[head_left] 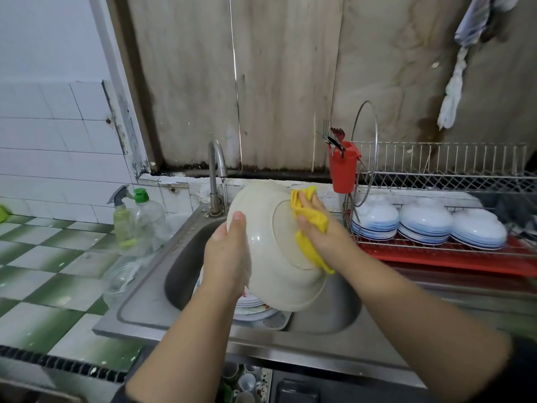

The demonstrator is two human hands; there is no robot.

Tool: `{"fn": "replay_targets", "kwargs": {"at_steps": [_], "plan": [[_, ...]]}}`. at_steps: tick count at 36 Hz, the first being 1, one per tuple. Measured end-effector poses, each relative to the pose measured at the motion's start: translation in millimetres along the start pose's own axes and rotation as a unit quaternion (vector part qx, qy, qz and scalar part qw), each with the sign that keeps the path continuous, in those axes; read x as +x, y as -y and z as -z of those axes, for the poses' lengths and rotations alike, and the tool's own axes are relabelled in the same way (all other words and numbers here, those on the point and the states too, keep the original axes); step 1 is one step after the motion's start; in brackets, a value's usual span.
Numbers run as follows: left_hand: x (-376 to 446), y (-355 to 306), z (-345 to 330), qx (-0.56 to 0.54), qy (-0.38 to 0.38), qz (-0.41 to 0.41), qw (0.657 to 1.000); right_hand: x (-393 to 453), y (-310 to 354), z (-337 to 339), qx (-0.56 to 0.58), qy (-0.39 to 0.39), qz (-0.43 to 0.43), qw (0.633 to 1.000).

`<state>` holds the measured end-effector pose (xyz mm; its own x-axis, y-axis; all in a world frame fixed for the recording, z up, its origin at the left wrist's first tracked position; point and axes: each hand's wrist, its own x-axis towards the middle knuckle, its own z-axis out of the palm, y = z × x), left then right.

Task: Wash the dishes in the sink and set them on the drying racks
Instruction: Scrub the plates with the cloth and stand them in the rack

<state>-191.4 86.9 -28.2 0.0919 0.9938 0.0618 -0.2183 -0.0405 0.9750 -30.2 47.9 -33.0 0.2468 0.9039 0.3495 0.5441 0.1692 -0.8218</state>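
1. Nearest me, both forearms reached forward over the sink rim, converging on one bowl held above the basin.
2. My left hand gripped the bowl's left rim, thumb up over the edge and the other fingers hidden behind it, tilting the underside toward me.
3. My right hand held a yellow cloth, fingers curled around it, and pressed it against the bowl's base ring on the right side.
4. Under the bowl, a stack of plates lay in the basin, so I judged a good share of washing was left; how many sat there I could not tell.
5. The tap behind the bowl ran a thin stream that fell just left of the bowl.
6. Left of the sink on the tiled counter stood a spray bottle and a soap bottle, with a glass bowl nearer me.
7. Farther right, the rack held three stacks of white-and-blue bowls on its lower tier, face down, which I took as finished work.
8. A red cup with cutlery hung at the rack's left end.
9. My judgement: mid-task, scrubbing this bowl's outside, with rinsing and racking yet to come.
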Motion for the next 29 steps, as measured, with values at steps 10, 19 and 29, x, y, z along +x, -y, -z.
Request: {"fn": "replay_targets", "kwargs": {"at_steps": [10, 19, 29], "plan": [[-5.5, -16.7, -1.7, 0.202, 0.02, -0.102, 0.974, 15.5, 25.0, -8.3, -0.147, 0.08, 0.2, 0.965], [1.2, -23.4, 7.3, 0.231, 0.068, -0.135, 0.961, 28.3, 49.9, -15.5, -0.247, 0.049, 0.228, 0.941], [7.7, -28.3, 14.0, 0.096, 0.034, -0.107, 0.989, 48.6, 14.1, 18.8, 0.114, 0.001, -0.157, 0.981]]}}
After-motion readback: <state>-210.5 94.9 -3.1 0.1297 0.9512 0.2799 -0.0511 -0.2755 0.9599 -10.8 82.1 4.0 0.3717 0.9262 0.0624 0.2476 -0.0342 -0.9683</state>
